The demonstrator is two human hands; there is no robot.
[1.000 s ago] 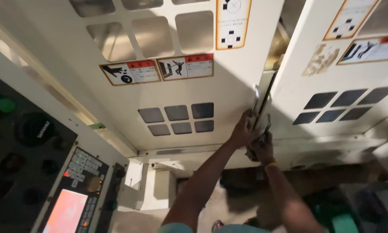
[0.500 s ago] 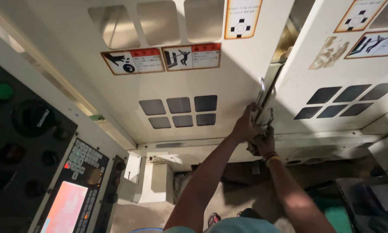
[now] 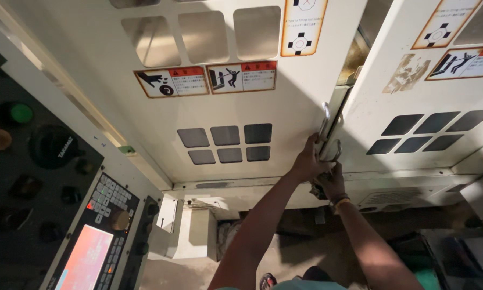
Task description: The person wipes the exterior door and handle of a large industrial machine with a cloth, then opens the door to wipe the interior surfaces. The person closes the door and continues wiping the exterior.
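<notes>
Both hands sit at the seam where two large cream sliding doors of a machine enclosure meet. Left hand is curled around the lower end of the metal door handle on the left door, fingers wrapped close with little gap showing. Right hand lies just below and to the right of the left hand, touching it, fist closed at the edge of the right door; whether it grips a second handle or only the door edge cannot be told, since the fingers cover the spot. A bracelet sits on the right wrist. The seam runs up from the hands as a narrow dark gap, so the doors appear slightly apart rather than fully shut. Risk noted: fingertips lie right at the closing edges, so a door sliding inward could pinch them; likely cause would be a pull on one door while the other hand stays in the gap. Second risk: both hands crowd one small spot, so a slip off the handle could drive knuckles into the other door's edge. Third: the bracelet could catch on the handle or latch hardware. Above the hands, warning labels and grey window panes are on the left door. Far to the left of the hands, the control panel with a lit reddish screen is well apart, out of reach.
</notes>
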